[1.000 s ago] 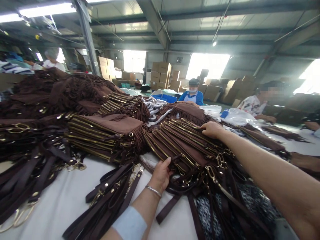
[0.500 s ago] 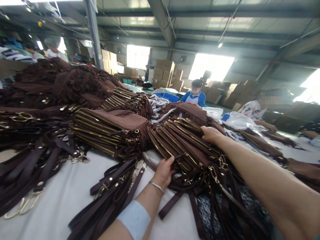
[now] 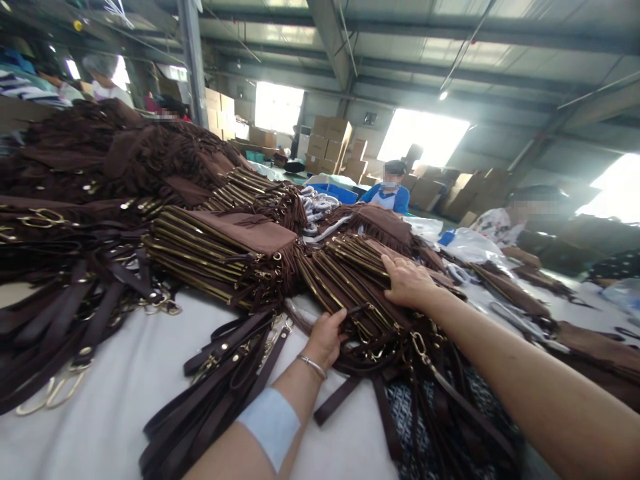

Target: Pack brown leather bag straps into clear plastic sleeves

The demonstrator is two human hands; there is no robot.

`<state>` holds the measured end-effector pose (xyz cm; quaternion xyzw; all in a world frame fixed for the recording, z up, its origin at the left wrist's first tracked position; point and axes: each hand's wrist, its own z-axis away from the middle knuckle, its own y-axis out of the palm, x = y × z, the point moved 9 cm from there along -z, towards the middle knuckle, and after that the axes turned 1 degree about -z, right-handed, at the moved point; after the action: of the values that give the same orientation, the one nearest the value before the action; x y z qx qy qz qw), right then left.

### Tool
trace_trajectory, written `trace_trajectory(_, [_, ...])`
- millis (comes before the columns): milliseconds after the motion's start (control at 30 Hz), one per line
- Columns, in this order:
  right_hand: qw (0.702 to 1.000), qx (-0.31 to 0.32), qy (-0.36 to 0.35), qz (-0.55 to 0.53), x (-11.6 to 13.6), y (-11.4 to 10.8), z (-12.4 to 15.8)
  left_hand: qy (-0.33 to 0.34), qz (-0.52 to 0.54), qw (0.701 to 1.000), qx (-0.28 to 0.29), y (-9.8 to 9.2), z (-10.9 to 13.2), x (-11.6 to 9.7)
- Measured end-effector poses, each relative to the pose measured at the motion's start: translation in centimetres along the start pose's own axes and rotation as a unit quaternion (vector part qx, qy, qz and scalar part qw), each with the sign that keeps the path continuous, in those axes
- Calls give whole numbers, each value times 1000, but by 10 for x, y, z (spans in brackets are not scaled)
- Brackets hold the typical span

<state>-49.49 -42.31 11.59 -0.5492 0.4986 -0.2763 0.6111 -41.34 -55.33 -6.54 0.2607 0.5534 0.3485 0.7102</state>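
A leaning stack of brown zippered bags [image 3: 345, 283], with gold zips, metal clips and dangling straps, lies in front of me. My left hand [image 3: 326, 339] grips the stack's near left edge, thumb on top and the other fingers partly hidden beneath. On the stack's right side lies my right hand [image 3: 409, 283], its fingers stretched out over the top bags. Left of this stack sits a second stack of brown fringed bags [image 3: 220, 257], touching it at the fringe. Dark brown straps [image 3: 225, 387] with gold hardware trail across the white table covering [image 3: 115, 400].
A large heap of brown fringed bags [image 3: 115, 153] rises at the left. Clear plastic bags [image 3: 473, 243] and more brown bags [image 3: 595, 343] lie to the right. A person in blue [image 3: 387, 195] is across the table. Cardboard boxes [image 3: 327, 143] are stacked behind.
My right hand has shifted left and toward me, from the stack's far right edge onto its top, fingers now stretched out. My left hand keeps its grip.
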Motion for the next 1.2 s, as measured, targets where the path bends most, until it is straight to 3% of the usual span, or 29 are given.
trace_trajectory(133, [999, 12, 51, 13, -6, 12, -11, -11, 15, 1000, -2, -1, 0, 0])
trace_trajectory(233, [998, -15, 54, 13, -9, 11, -15, -26, 36, 999, -8, -2, 0, -1])
trace_trajectory(433, [994, -68, 78, -36, -39, 11, -7, -17, 88, 996, -26, 3, -2, -11])
trace_trajectory(533, [990, -99, 84, -56, -47, 11, -1, -29, 94, 995, -10, 31, -5, -11])
trace_trajectory(633, [986, -110, 90, -89, -55, 11, 5, -21, 62, 997, 29, 78, -9, -10])
trace_trajectory(700, [982, -104, 108, -117, -68, 14, 9, 7, -14, 999, 46, 110, -12, -5])
trace_trajectory(800, [970, -93, 155, -162, -96, 22, 19, 69, -67, 995, 41, 139, -14, 6])
trace_trajectory(933, [954, -104, 199, -197, -119, 31, 31, 180, -180, 964, 80, 158, -14, -6])
trace_trajectory(1033, [948, -117, 222, -198, -116, 30, 34, 159, -258, 943, 142, 163, -24, -29])
trace_trajectory(1133, [943, -122, 234, -202, -108, 26, 32, 142, -269, 937, 173, 164, -37, -62])
trace_trajectory(1200, [942, -117, 239, -205, -105, 25, 30, 128, -272, 934, 193, 165, -42, -71])
